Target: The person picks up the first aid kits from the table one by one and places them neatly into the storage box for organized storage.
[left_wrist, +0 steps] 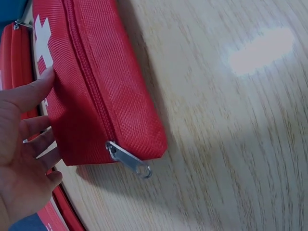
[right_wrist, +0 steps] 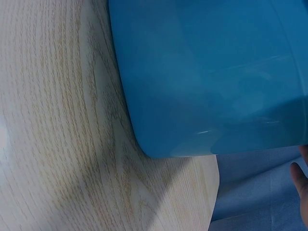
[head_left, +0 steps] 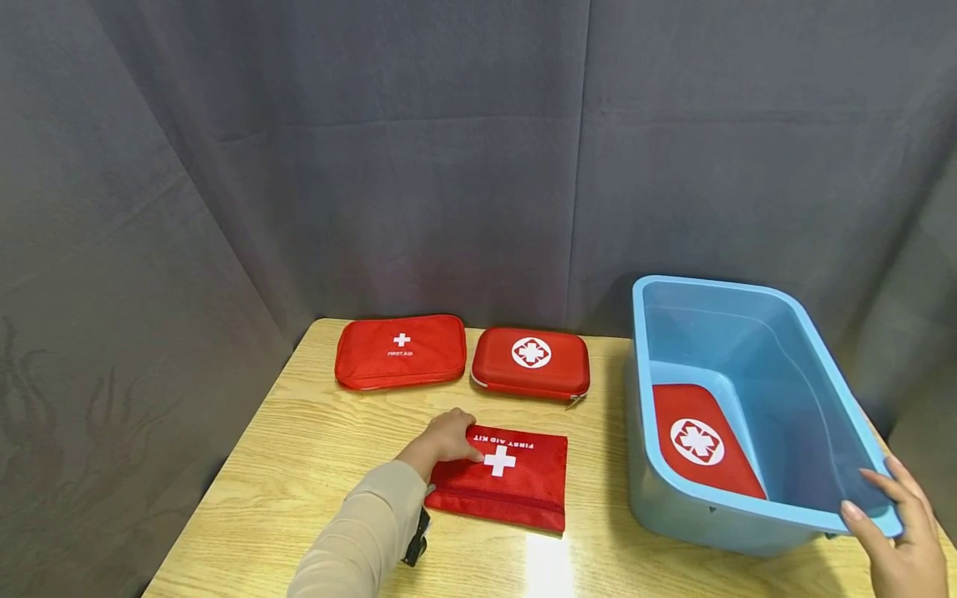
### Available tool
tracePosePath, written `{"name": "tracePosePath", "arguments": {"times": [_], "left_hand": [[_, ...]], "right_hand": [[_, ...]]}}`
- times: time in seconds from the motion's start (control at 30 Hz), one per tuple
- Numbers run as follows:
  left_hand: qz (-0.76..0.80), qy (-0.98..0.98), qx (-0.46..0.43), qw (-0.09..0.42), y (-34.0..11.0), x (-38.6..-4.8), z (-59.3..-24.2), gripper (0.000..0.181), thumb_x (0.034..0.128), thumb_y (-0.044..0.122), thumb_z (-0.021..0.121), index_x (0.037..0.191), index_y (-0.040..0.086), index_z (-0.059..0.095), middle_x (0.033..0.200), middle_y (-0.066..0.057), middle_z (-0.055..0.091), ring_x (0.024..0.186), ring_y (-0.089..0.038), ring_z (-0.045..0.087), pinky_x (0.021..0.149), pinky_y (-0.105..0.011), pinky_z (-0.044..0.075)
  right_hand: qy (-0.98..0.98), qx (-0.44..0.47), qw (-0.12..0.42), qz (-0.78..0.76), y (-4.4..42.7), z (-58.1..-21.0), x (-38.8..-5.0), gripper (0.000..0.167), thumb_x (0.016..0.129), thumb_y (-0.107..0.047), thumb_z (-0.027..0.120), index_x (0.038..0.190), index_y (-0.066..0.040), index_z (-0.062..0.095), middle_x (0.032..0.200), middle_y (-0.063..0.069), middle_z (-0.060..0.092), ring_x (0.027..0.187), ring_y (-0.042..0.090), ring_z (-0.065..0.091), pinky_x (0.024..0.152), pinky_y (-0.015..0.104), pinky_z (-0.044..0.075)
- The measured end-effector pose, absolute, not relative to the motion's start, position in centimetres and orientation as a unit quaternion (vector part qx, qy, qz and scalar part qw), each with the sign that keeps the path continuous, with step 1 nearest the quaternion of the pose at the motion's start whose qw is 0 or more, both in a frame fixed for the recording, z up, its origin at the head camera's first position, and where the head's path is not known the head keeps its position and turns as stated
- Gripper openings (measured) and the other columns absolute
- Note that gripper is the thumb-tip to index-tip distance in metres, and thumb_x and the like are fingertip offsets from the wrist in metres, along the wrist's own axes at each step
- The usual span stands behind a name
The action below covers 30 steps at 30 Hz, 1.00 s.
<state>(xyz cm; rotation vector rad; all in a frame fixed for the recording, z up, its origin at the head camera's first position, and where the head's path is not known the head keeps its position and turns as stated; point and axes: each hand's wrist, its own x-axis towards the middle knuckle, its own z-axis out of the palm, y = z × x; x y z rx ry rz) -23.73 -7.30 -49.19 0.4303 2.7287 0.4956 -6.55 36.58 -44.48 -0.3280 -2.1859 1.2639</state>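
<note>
Beige sleeve (head_left: 362,536) foremost, the half-closed left hand (head_left: 449,438) pinches the front pouch (head_left: 504,485) on the table (head_left: 284,482), apparently a pickup calling next for a lift, while the right hand (head_left: 908,531) grips the bin (head_left: 703,523).

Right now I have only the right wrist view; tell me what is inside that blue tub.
Observer: A red case with a round white emblem lies in the blue tub.
Operator: Report the left hand.
Observer: The left hand holds the left end of the FIRST AID KIT pouch, thumb on its face.
Operator: Tell me what lies beyond that.
Observer: Side by side on the table: a wider red pouch and, to its right, a zipped red case.
</note>
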Motion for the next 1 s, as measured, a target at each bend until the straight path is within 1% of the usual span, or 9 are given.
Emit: {"name": "tracePosePath", "arguments": {"times": [0.17, 0.37, 0.47, 0.53, 0.67, 0.77, 0.87, 0.93, 1.0], "left_hand": [[0.156, 0.963, 0.158, 0.155, -7.4, -23.8, -49.4, 0.06, 0.0632, 0.036, 0.074, 0.11, 0.003, 0.054, 0.1, -0.01, 0.046, 0.097, -0.029, 0.043, 0.082, -0.037, 0.037], [0.171, 0.96, 0.155, 0.159, -7.6, -23.7, -50.0, 0.06, 0.0615, 0.036, 0.075, 0.108, 0.005, 0.054, 0.097, -0.01, 0.045, 0.094, -0.027, 0.043, 0.079, -0.034, 0.039], [0.173, 0.96, 0.153, 0.158, -7.6, -23.7, -50.0, 0.055, 0.061, 0.035, 0.076, 0.103, 0.005, 0.055, 0.092, -0.009, 0.047, 0.09, -0.027, 0.045, 0.077, -0.035, 0.039], [0.17, 0.96, 0.155, 0.16, -7.6, -23.7, -50.0, 0.049, 0.0606, 0.034, 0.076, 0.095, 0.006, 0.055, 0.086, -0.008, 0.048, 0.084, -0.026, 0.047, 0.073, -0.034, 0.04], [0.166, 0.958, 0.16, 0.173, -7.7, -23.6, -49.9, 0.04, 0.0617, 0.034, 0.075, 0.083, 0.008, 0.053, 0.076, -0.004, 0.047, 0.074, -0.021, 0.046, 0.067, -0.031, 0.039], [0.177, 0.953, 0.161, 0.183, -7.7, -23.5, -49.8, 0.036, 0.0641, 0.03, 0.074, 0.08, 0.007, 0.052, 0.074, -0.002, 0.046, 0.07, -0.018, 0.043, 0.065, -0.029, 0.038], [0.2, 0.948, 0.158, 0.193, -7.7, -23.4, -49.9, 0.033, 0.0655, 0.025, 0.074, 0.079, 0.005, 0.052, 0.074, -0.003, 0.046, 0.068, -0.019, 0.042, 0.063, -0.03, 0.038], [0.213, 0.944, 0.159, 0.194, -7.9, -23.9, -50.8, 0.033, 0.0647, 0.025, 0.075, 0.077, 0.006, 0.051, 0.073, -0.003, 0.047, 0.067, -0.018, 0.042, 0.063, -0.03, 0.038], [0.223, 0.942, 0.171, 0.185, -8.3, -25.4, -53.8, 0.034, 0.0634, 0.027, 0.075, 0.075, 0.008, 0.05, 0.071, -0.003, 0.048, 0.066, -0.018, 0.042, 0.061, -0.03, 0.038]], "right_hand": [[-0.823, -0.126, 0.291, 0.47, 36.5, -44.5, -6.6, 0.049, 0.078, 0.006, 0.052, 0.123, -0.012, 0.047, 0.136, -0.006, 0.026, 0.117, 0.002, 0.02, 0.089, 0.005, 0.017], [-0.821, -0.12, 0.298, 0.472, 36.5, -44.4, -6.7, 0.048, 0.077, 0.007, 0.052, 0.122, -0.01, 0.048, 0.136, -0.006, 0.027, 0.118, 0.002, 0.02, 0.093, 0.011, 0.014], [-0.819, -0.117, 0.301, 0.474, 36.5, -44.3, -6.7, 0.048, 0.077, 0.008, 0.052, 0.122, -0.009, 0.049, 0.136, -0.005, 0.028, 0.118, 0.003, 0.021, 0.092, 0.008, 0.015], [-0.819, -0.117, 0.302, 0.474, 36.5, -44.3, -6.7, 0.048, 0.077, 0.008, 0.052, 0.121, -0.009, 0.049, 0.136, -0.005, 0.028, 0.118, 0.003, 0.021, 0.09, 0.006, 0.016], [-0.817, -0.118, 0.304, 0.476, 36.4, -44.3, -6.7, 0.047, 0.076, 0.008, 0.052, 0.121, -0.008, 0.049, 0.135, -0.004, 0.029, 0.117, 0.004, 0.022, 0.088, 0.004, 0.018], [-0.816, -0.119, 0.305, 0.476, 36.4, -44.3, -6.7, 0.047, 0.076, 0.009, 0.052, 0.12, -0.007, 0.05, 0.135, -0.004, 0.03, 0.117, 0.004, 0.023, 0.088, 0.004, 0.019], [-0.817, -0.118, 0.306, 0.475, 36.4, -44.3, -6.7, 0.047, 0.076, 0.009, 0.052, 0.12, -0.007, 0.05, 0.135, -0.004, 0.03, 0.117, 0.004, 0.023, 0.087, 0.004, 0.019], [-0.816, -0.117, 0.306, 0.475, 36.5, -44.3, -6.7, 0.047, 0.076, 0.009, 0.052, 0.12, -0.007, 0.05, 0.135, -0.003, 0.03, 0.117, 0.004, 0.023, 0.087, 0.004, 0.019], [-0.815, -0.117, 0.308, 0.477, 36.5, -44.3, -6.7, 0.047, 0.075, 0.009, 0.052, 0.12, -0.006, 0.05, 0.135, -0.003, 0.031, 0.117, 0.004, 0.024, 0.087, 0.004, 0.02]]}}
